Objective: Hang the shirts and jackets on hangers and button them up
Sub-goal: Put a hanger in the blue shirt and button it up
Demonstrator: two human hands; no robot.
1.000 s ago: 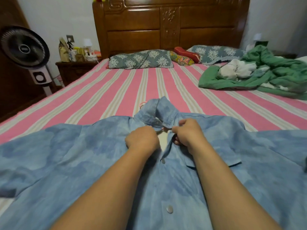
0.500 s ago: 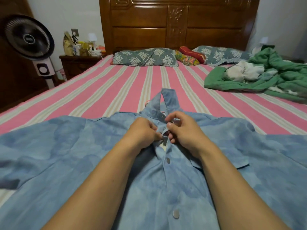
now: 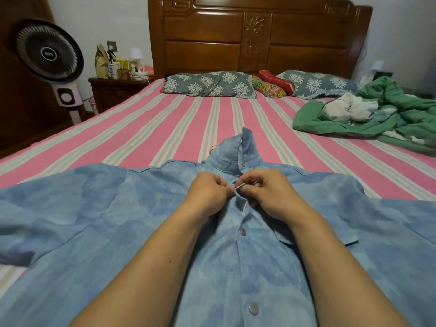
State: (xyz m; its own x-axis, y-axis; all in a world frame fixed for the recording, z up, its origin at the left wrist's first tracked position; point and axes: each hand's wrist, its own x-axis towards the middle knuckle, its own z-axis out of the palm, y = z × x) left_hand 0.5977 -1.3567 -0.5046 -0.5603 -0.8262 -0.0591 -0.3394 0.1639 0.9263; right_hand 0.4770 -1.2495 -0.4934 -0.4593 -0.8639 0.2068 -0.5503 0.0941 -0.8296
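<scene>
Left hand (image 3: 208, 193) and right hand (image 3: 264, 193) close together just under the collar (image 3: 232, 153), each pinching an edge of the placket, fingertips almost touching over a button (image 3: 240, 185) seen edge-on between them. Curled fingers on both, clamped on cloth. Half a second back, bunched a little higher, at the collar itself; a second back, apart, with a gap of pale lining showing between the two fronts. Now that gap gone, the collar button (image 3: 242, 163) looking fastened, the grip dropped to the next one down. Likely meaning: top closure done, second one under way, not yet through its hole as far as can be told.

Shirt (image 3: 118, 220) spread flat, front up, across the near end of the bed (image 3: 165, 121), sleeves out to either side. A sliver of pink at the collar, perhaps a hanger hook (image 3: 213, 147); too small to be sure. Two lower buttons (image 3: 243, 231) already closed. Green heap (image 3: 389, 114) well off to the right, probably more garments waiting.
</scene>
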